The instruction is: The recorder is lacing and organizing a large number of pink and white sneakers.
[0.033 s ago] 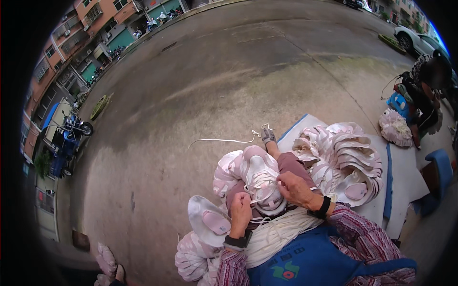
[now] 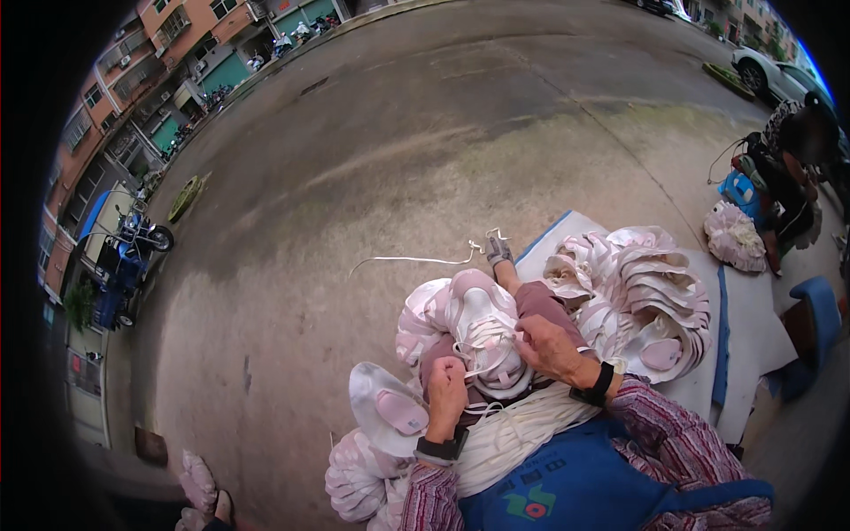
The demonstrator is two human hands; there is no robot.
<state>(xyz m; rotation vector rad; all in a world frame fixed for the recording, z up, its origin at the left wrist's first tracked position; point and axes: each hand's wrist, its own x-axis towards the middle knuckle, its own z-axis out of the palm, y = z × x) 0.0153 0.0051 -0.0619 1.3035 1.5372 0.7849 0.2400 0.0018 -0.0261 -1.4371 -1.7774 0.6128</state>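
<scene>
A pink-and-white shoe upper (image 2: pixel 481 305) rests across my lap, with a white shoelace (image 2: pixel 485 340) criss-crossing its front. My left hand (image 2: pixel 447 389) is closed in a pinch on the lace, which runs from its fingertips to the upper's left side. At the upper's right edge, my right hand (image 2: pixel 549 351) is closed too, fingertips pinching by the lacing; the lace there is mostly hidden by the fingers. A thick bundle of white laces (image 2: pixel 513 434) lies over my blue apron (image 2: pixel 567 482), just below the upper.
Stacked pink-and-white uppers (image 2: pixel 660 292) sit on a pale board (image 2: pixel 567 239) to the right. More uppers (image 2: pixel 354 478) lie at my left side. A loose lace (image 2: pixel 416 259) stretches over the concrete by my foot (image 2: pixel 498 252). Another person (image 2: pixel 788 168) sits at the far right.
</scene>
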